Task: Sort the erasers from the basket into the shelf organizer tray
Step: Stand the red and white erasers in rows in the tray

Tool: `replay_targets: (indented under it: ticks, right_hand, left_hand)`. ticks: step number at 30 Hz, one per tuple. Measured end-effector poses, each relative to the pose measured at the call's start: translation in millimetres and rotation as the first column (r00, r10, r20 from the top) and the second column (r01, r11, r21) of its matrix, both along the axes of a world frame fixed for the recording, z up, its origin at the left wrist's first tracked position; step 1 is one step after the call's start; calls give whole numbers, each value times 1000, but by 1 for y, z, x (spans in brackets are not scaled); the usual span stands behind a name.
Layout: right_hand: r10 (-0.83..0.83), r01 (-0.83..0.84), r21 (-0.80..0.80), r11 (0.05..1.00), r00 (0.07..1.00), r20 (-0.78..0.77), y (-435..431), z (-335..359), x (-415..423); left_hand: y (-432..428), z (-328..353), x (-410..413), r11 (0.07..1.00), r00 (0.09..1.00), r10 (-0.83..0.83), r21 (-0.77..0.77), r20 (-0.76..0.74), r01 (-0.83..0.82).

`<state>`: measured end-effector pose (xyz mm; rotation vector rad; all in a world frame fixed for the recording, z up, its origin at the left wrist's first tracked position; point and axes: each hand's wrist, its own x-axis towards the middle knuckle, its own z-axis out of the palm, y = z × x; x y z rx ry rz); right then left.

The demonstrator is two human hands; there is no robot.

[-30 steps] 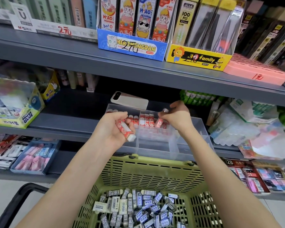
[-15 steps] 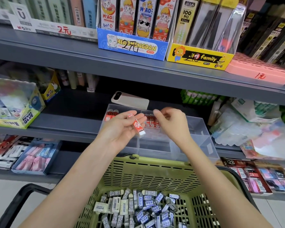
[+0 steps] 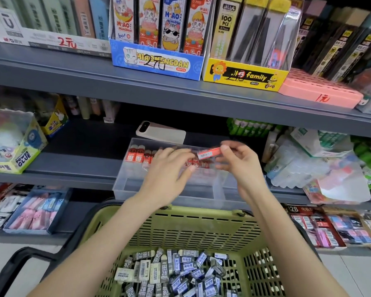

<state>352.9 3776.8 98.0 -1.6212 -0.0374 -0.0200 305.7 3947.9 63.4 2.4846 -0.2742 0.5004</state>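
We judge the sorting to be at an early stage. The shelf [image 3: 77, 166] carries the clear organizer tray [image 3: 201, 189] at its front edge. The green basket [image 3: 174, 213] sits just below and in front of the tray, and a heap of grey 2B erasers [image 3: 176, 269] covers its floor, so by far the greater share is unsorted. Over the tray's middle our left hand [image 3: 169, 170] hovers with fingers stretched and relaxed, gripping nothing. Blur keeps us from telling whether its fingertips touch anything. Our right hand [image 3: 242, 168], over the tray's right half, pinches one red eraser [image 3: 209, 152] between thumb and fingers, held roughly level above the tray. Along the tray's back wall a row of red erasers [image 3: 137, 155] stands upright, partly hidden behind our hands, and the tray's nearer compartments look bare. What remains, as we read it, is to seat this eraser in the row and then work through the basket.
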Motion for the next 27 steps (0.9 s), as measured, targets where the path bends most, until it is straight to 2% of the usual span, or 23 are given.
replay_targets:
  ticks: [2,4,6,10,12,18,22,25,27]
  right_hand:
    - [-32,38,-175,984,999,36,-1,-4,18]
    - [-56,103,-394,913,990,129,2,-8,33]
    - [-70,158,-554,817,982,177,6,-12,43]
    - [-13,97,-797,596,994,111,15,-13,56]
    - [-11,94,-837,539,994,105,17,-13,58]
    - [-9,95,-844,528,994,106,19,-18,51]
    - [113,136,-898,419,973,200,25,-30,36]
    - [138,130,-880,457,967,215,18,-28,23]
    - [174,181,-855,485,939,298,12,-24,9]
  left_hand:
    - [5,-1,10,968,998,-16,249,-56,30]
    - [10,-3,21,911,990,-28,404,-141,84]
    - [15,-6,28,877,973,-44,457,-227,147]
    - [20,-14,33,878,958,-63,442,-279,186]
    - [21,-14,34,875,959,-64,447,-275,186]
    - [23,-14,35,886,960,-73,423,-271,187]
    - [23,-16,34,887,964,-74,425,-256,182]
    - [22,-14,32,894,964,-71,413,-258,176]
    - [23,-9,29,904,967,-69,395,-246,165]
